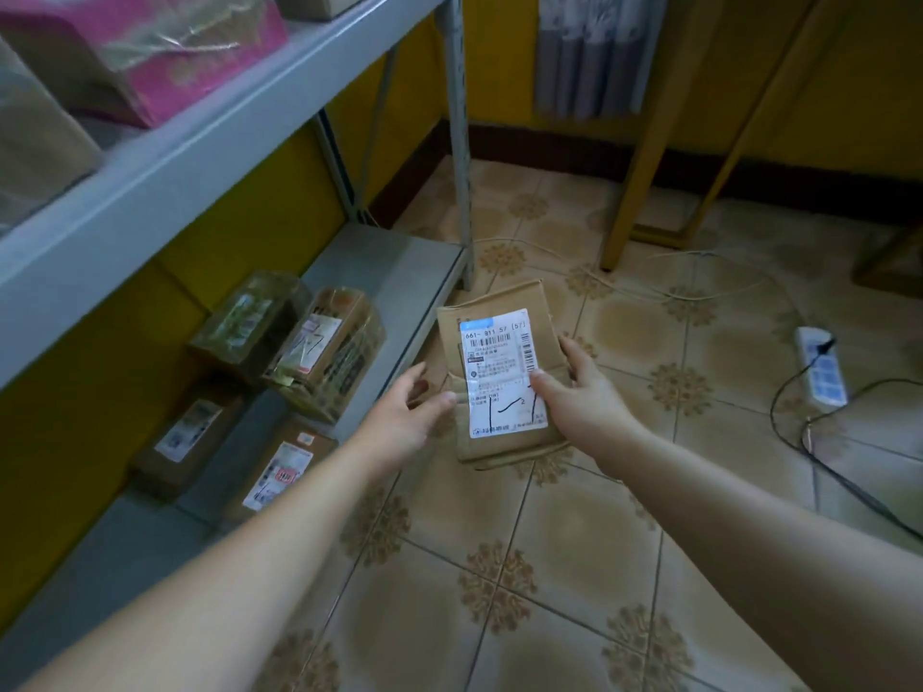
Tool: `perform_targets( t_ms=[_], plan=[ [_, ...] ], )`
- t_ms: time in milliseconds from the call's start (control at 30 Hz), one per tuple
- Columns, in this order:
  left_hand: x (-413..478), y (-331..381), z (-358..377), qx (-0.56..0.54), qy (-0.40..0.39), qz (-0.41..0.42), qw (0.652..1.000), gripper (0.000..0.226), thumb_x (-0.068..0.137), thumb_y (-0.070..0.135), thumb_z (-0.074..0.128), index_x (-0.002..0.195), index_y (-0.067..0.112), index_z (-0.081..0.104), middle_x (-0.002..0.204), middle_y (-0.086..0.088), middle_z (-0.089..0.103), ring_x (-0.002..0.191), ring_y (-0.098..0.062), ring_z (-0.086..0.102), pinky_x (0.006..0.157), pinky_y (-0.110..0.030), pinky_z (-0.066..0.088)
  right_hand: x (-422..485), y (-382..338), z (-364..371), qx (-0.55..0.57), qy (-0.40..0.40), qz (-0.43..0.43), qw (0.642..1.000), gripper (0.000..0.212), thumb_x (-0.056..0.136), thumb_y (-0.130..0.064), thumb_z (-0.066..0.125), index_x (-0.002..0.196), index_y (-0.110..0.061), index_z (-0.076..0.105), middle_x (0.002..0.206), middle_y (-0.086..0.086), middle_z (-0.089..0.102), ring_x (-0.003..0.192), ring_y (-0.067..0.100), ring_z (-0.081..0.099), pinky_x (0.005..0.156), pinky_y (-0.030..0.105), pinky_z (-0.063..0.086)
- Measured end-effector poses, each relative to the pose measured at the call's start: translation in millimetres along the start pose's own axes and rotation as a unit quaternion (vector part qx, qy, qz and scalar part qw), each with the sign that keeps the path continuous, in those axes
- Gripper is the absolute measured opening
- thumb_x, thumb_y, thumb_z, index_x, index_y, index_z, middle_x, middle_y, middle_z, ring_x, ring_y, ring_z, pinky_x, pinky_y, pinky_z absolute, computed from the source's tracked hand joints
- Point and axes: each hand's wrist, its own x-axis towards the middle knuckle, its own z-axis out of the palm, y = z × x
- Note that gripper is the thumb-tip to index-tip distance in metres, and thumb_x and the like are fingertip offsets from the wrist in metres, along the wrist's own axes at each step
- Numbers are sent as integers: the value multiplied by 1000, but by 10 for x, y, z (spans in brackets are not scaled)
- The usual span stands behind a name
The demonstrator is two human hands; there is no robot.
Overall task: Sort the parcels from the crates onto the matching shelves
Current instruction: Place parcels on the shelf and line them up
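A flat brown cardboard parcel with a white shipping label facing me is held above the tiled floor. My right hand grips its right edge, thumb pressed on the label. My left hand holds its left edge with the fingers curled behind it. To the left runs the grey bottom shelf, carrying several taped cardboard parcels. The upper shelf holds a pink box and a brown box beside it. No crate is in view.
A shelf post stands just beyond the parcel. A white power strip and its black cable lie on the floor at the right. Yellow wooden legs stand against the yellow wall.
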Motion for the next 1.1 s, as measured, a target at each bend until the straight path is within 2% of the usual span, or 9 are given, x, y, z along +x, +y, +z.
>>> perform_targets(
  t_ms=[133,267,400,500,600,700,833,967,1100],
  plan=[
    [557,134,-196,-20,11,-21,1000,69,94,40,58,153,30,23,155,5,33,138,-17,37,97,-28,36,611,-327,79,-1,-12,15,1000,60,100,-30,57,151,-43,28,122,-8,68,94,14,73,91,45,58],
    [1251,142,-438,-23,38,-41,998,67,94,39,58,152,29,24,156,3,32,140,-17,35,102,-29,31,1413,-602,344,-18,-32,17,999,60,100,-30,58,152,-39,29,117,-7,70,93,16,73,90,45,58],
    [1857,112,-604,-5,67,-72,995,67,95,37,57,153,27,23,155,2,33,140,-19,35,101,-28,30,2157,-813,583,-15,-60,12,998,55,102,-24,56,151,-34,33,117,-9,65,93,12,69,87,37,57],
    [2325,75,-701,7,99,-105,989,67,94,39,58,152,28,25,155,3,33,139,-18,36,102,-28,29,2735,-855,700,-13,-79,8,997,48,101,-21,56,143,-37,39,102,-17,61,94,12,67,88,36,56],
    [2765,38,-776,26,132,-136,982,68,92,43,60,151,30,28,155,4,33,140,-18,35,107,-33,30,3376,-868,838,-34,-111,6,993,51,100,-21,57,147,-27,40,117,-7,66,104,18,67,94,40,55],
    [3215,-25,-815,66,181,-151,970,69,91,45,60,151,31,28,156,4,33,141,-21,33,111,-38,30,4017,-890,1010,-62,-158,-4,986,55,100,-23,57,150,-25,36,127,1,65,100,18,69,93,41,56],
    [3746,-256,-888,193,253,-159,934,73,89,53,59,151,28,30,158,1,28,144,-21,27,116,-41,28,4659,-882,1251,-96,-202,-26,974,49,101,-23,55,148,-25,39,123,-1,67,96,15,68,83,31,54],
    [4245,-585,-1033,343,255,-189,884,76,91,64,43,154,28,20,163,0,11,150,-22,3,119,-50,7,5208,-660,1575,-121,-235,-45,963,48,102,-22,54,147,-24,40,128,2,65,102,19,67,86,32,53],
    [4473,-868,-1212,382,263,-256,848,83,86,77,31,154,34,11,163,3,4,150,-25,2,115,-59,5,5619,-434,1969,-146,-230,-85,958,50,103,-22,53,150,-20,36,133,6,61,108,25,65,87,32,51]
  ],
)
